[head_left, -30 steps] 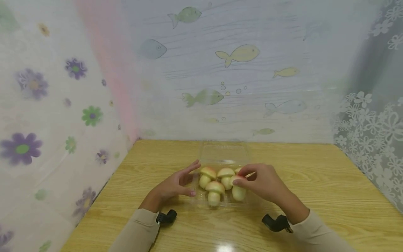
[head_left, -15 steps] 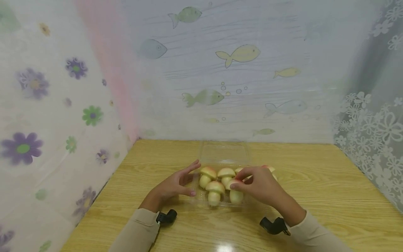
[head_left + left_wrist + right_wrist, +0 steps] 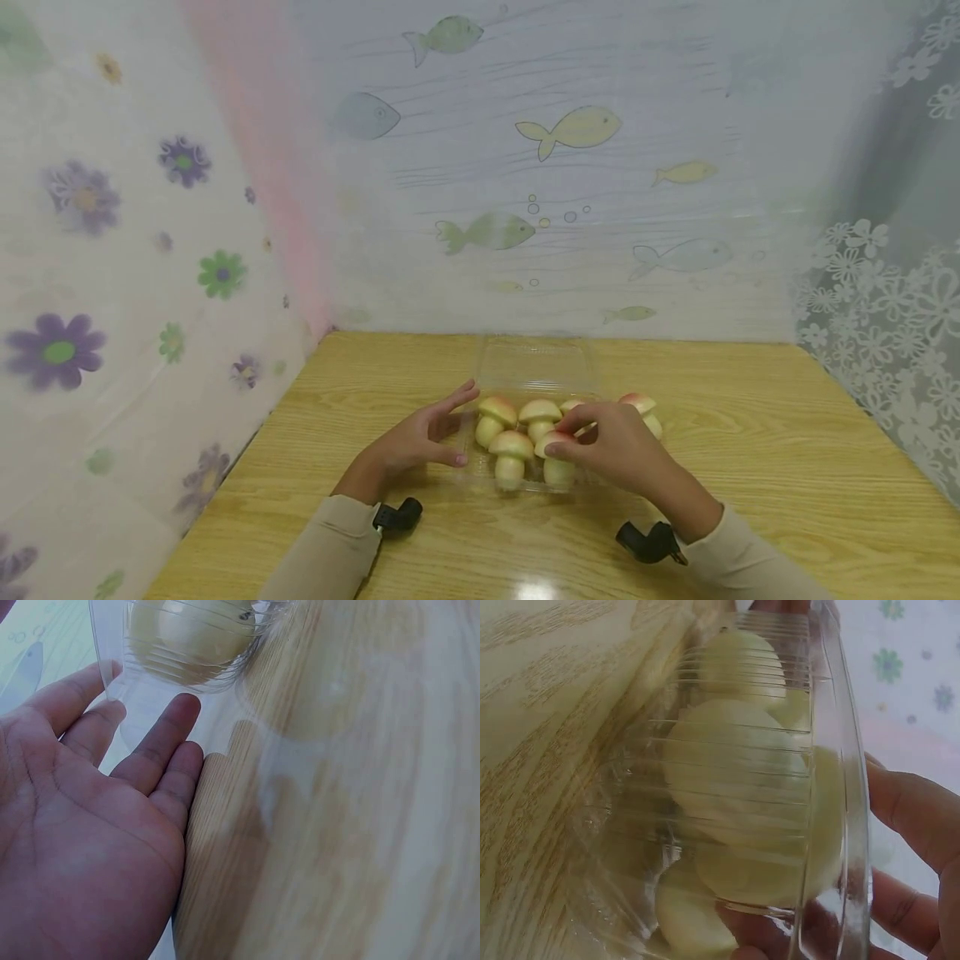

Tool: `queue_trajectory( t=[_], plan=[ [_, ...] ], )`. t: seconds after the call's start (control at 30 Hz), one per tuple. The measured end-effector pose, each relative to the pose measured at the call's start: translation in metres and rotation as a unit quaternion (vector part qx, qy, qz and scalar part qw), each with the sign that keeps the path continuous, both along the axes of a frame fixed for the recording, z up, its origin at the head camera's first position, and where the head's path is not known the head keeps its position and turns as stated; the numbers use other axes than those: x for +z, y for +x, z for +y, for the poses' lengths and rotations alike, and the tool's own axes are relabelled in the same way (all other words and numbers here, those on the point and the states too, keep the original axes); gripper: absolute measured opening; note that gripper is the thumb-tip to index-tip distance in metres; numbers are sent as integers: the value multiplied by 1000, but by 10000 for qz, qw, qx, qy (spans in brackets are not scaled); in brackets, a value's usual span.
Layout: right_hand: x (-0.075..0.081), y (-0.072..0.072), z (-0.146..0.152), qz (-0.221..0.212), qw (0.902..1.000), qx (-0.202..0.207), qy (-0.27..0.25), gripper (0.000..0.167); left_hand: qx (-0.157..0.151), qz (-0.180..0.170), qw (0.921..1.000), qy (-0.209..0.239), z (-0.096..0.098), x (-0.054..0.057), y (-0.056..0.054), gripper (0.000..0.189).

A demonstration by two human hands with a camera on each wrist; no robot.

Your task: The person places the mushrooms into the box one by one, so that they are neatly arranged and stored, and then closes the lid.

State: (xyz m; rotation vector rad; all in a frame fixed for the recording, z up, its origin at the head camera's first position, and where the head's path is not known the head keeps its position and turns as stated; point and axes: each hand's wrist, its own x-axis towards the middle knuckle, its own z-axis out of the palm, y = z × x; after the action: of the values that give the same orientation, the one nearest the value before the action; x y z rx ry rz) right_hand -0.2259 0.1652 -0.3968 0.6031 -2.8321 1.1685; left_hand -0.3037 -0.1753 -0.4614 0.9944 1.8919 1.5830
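Observation:
A clear plastic clamshell box [image 3: 480, 483] stands on the table, its lid [image 3: 534, 367] laid back behind it. Several pale yellow mushrooms with reddish caps are in it, such as one at the back left [image 3: 495, 421] and one at the front [image 3: 510, 460]. My right hand [image 3: 618, 446] pinches the cap of the front right mushroom [image 3: 558, 472] between thumb and fingers. The right wrist view looks at this side through the ribbed box wall [image 3: 847, 765]. At the box's left side my left hand [image 3: 412, 437] has its fingers spread, fingertips right at the wall.
Just beyond my right hand, outside the box, another mushroom [image 3: 641, 408] lies on the wooden table [image 3: 750, 433]. A fish-patterned curtain [image 3: 480, 167] rises behind the table, with flower-patterned sheets along both sides.
My right hand has moved left and slightly nearer with the pinched mushroom. The mushroom outside the box has come into view from behind that hand. My left hand stays in place.

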Motion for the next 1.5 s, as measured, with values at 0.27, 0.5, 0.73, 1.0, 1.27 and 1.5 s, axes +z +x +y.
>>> queue_trajectory(
  t=[0.27,0.5,0.73,1.0,1.27,1.5],
  plan=[
    [-2,2,-3,8,10000,-34,83,28,-16,19,10000,-37,-1,-4,-1,104],
    [-5,3,-7,51,9999,66,80,27,-7,-46,10000,-9,-1,-5,1,103],
    [-6,3,-8,339,9990,65,289,29,17,-41,10000,-21,-1,-3,1,103],
    [-5,3,-9,451,9977,14,502,30,38,-53,10000,-36,-1,-3,1,102],
    [-6,2,-9,674,9956,47,645,27,51,5,10000,-74,-1,-3,0,103],
    [-10,3,-12,928,9931,41,709,33,27,-60,10000,-21,0,-1,0,104]
  ],
)
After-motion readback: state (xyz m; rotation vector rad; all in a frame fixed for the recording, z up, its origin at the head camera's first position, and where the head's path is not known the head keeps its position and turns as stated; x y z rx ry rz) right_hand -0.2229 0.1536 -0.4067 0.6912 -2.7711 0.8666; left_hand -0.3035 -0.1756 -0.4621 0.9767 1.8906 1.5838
